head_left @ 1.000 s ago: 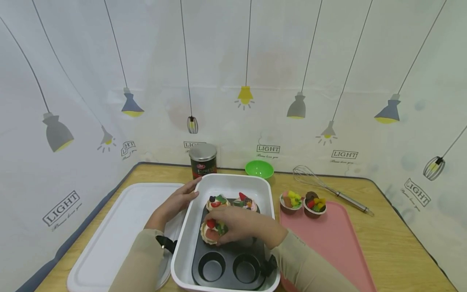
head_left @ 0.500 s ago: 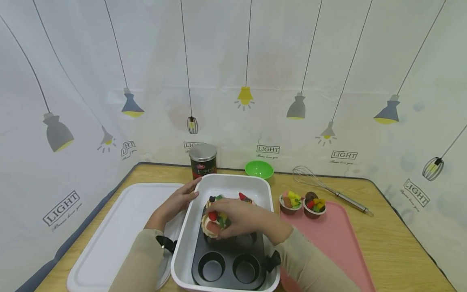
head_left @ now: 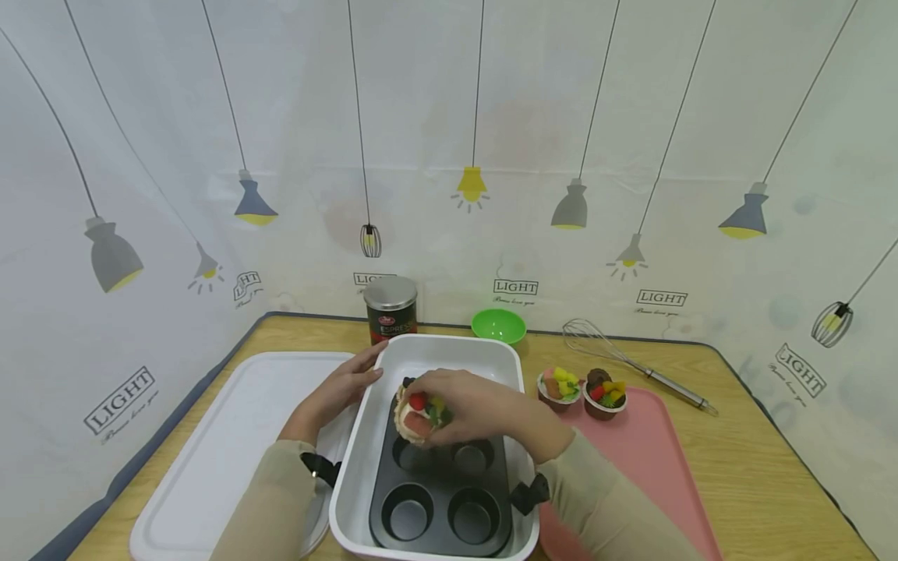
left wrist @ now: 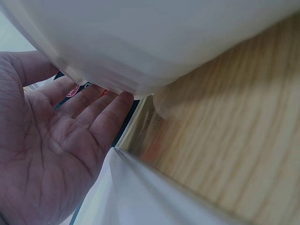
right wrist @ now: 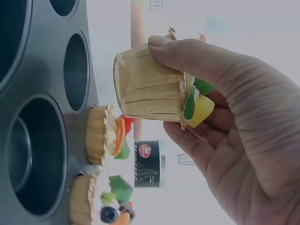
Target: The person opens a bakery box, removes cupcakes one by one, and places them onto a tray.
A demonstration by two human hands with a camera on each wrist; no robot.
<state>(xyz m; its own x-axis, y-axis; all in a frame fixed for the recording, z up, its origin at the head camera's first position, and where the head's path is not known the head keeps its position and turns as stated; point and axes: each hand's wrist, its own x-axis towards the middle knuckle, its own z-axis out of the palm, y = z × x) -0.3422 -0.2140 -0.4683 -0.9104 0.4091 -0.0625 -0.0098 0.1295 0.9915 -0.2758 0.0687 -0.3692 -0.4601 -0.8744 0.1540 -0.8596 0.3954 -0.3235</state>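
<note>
My right hand [head_left: 468, 407] pinches a fruit-topped cupcake [head_left: 417, 425] over the dark muffin pan [head_left: 440, 485]. In the right wrist view the cupcake's pleated tan cup [right wrist: 149, 86] is clear of the pan, between thumb and fingers. Two other cupcakes sit in the pan's far cups, one with a blueberry [right wrist: 108, 214]; the hand mostly covers them in the head view. The pan lies inside a deep white tray [head_left: 348, 475]. My left hand [head_left: 335, 397] rests on that tray's left wall, and in the left wrist view its fairly straight fingers [left wrist: 105, 117] touch the tray's outside.
A white lid-like tray [head_left: 231, 436] lies left. Behind stand an espresso tin [head_left: 390, 312] and a green bowl [head_left: 499, 325]. On the right are a whisk [head_left: 662, 378], a pink tray [head_left: 641, 452] and two cupcakes [head_left: 559, 387] at its far edge.
The cupcake in my right hand has risen out of its pan cup and moved slightly away from me, uncovering the cup. My left hand has stayed in place.
</note>
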